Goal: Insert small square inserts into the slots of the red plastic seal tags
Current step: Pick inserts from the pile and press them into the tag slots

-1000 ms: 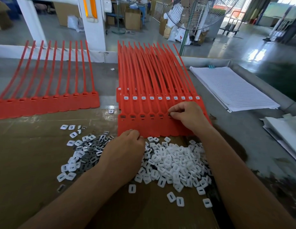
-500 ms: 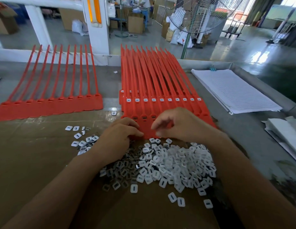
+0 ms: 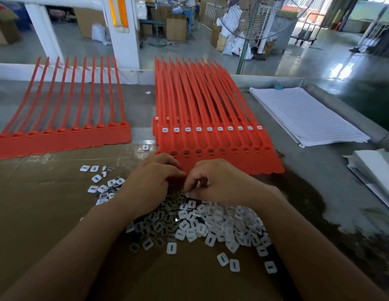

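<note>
Right grip (image 3: 224,181) pinching insert (image 3: 191,194), left grip (image 3: 150,181) curled

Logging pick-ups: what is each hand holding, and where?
Right hand appears to pinch a white insert by its edge; the left hand curls its fingers under, so its hold cannot be told.

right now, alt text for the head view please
A left hand and right hand meet over a pile of white inserts on cardboard, before a stack of red seal tags. More red tags lie left, lined paper right.
</note>
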Action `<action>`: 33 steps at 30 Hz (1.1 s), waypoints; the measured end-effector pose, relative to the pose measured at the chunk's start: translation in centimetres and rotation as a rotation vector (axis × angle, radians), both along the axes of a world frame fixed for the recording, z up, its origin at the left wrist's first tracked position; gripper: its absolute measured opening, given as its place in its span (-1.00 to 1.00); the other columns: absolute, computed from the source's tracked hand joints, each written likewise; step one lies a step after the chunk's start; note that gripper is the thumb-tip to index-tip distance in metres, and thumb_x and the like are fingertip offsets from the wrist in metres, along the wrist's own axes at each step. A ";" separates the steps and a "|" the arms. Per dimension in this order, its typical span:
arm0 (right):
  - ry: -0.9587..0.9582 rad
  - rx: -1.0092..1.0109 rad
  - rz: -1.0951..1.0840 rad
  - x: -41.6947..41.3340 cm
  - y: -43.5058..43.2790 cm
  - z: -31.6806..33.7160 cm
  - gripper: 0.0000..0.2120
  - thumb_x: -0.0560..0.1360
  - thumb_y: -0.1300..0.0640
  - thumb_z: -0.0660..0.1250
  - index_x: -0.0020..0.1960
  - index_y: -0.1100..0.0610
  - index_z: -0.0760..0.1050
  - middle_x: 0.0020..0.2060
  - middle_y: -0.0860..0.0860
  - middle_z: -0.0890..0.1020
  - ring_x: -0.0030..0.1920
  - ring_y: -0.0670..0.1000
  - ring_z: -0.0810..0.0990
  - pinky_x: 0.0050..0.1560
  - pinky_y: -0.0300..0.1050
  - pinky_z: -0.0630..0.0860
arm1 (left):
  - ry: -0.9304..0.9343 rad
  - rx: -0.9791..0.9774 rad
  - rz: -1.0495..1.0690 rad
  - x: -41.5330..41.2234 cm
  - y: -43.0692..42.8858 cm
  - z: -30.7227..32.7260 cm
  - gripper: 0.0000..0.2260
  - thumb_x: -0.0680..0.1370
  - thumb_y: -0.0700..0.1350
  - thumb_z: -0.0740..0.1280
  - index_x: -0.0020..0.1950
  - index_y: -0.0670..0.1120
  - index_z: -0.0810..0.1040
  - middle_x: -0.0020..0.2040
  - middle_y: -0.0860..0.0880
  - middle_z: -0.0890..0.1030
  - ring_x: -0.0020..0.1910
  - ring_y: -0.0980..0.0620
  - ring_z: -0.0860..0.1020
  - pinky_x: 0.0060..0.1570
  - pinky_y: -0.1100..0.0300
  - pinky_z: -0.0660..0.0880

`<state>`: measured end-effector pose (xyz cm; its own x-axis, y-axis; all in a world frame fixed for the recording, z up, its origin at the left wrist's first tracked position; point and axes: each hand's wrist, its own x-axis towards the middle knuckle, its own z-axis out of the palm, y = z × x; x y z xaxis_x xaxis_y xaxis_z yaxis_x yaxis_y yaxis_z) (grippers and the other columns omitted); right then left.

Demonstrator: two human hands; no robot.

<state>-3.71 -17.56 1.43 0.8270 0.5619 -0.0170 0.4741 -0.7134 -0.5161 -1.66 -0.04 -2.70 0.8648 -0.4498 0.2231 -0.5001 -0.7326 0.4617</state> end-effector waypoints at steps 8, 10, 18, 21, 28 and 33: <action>-0.045 -0.050 0.023 -0.6 1.4 -0.2 -0.90 0.39 0.16 0.43 -0.09 0.08 0.59 -0.25 -0.22 0.42 -0.19 -0.21 0.41 -0.09 -0.26 0.41 | -0.028 0.006 -0.010 0.1 0.0 -0.3 -0.65 0.41 -0.38 0.21 0.01 -0.05 0.64 0.13 0.06 0.49 0.16 0.08 0.36 0.15 0.25 0.24; -0.026 -0.008 0.016 -0.7 1.1 -0.3 -0.92 0.39 0.17 0.43 -0.14 0.08 0.57 -0.27 -0.23 0.43 -0.23 -0.24 0.41 -0.12 -0.35 0.37 | -0.028 0.017 -0.016 0.1 -0.1 -0.3 -0.66 0.42 -0.36 0.22 0.02 -0.04 0.63 0.14 0.07 0.49 0.16 0.09 0.35 0.14 0.25 0.24; -0.012 0.270 -0.176 0.0 -1.0 0.3 -0.78 0.44 0.26 0.36 -0.24 -0.05 0.48 -0.33 -0.18 0.54 -0.29 -0.31 0.51 -0.21 -0.45 0.44 | -0.076 0.018 -0.018 -0.4 -0.2 -0.2 -0.60 0.44 -0.36 0.19 0.14 0.00 0.59 0.18 0.10 0.48 0.20 0.11 0.33 0.11 0.38 0.12; -0.074 0.331 -0.369 1.2 -3.3 0.3 -0.82 0.48 0.23 0.31 -0.21 -0.03 0.46 -0.31 -0.12 0.59 -0.31 -0.28 0.55 -0.24 -0.44 0.47 | -0.084 0.022 -0.018 -0.4 -0.2 -0.2 -0.59 0.46 -0.36 0.17 0.17 0.01 0.57 0.21 0.11 0.46 0.22 0.14 0.30 0.15 0.40 0.08; -0.190 0.421 -0.593 2.9 -5.7 -1.1 -0.90 0.52 0.24 0.25 -0.15 0.08 0.41 -0.09 0.01 0.64 -0.02 -0.08 0.57 0.01 -0.22 0.45 | -0.074 0.025 -0.024 -0.7 -0.2 0.0 -0.57 0.46 -0.35 0.15 0.20 0.03 0.55 0.23 0.12 0.44 0.22 0.16 0.28 0.12 0.43 0.06; -0.156 0.303 -0.545 3.0 -5.0 -1.4 -0.94 0.54 0.20 0.22 -0.11 0.10 0.39 -0.04 0.04 0.64 0.03 0.00 0.58 0.09 -0.03 0.48 | -0.079 0.030 -0.031 -0.6 -0.2 0.0 -0.56 0.45 -0.35 0.15 0.20 0.01 0.55 0.23 0.10 0.44 0.22 0.15 0.28 0.10 0.47 0.03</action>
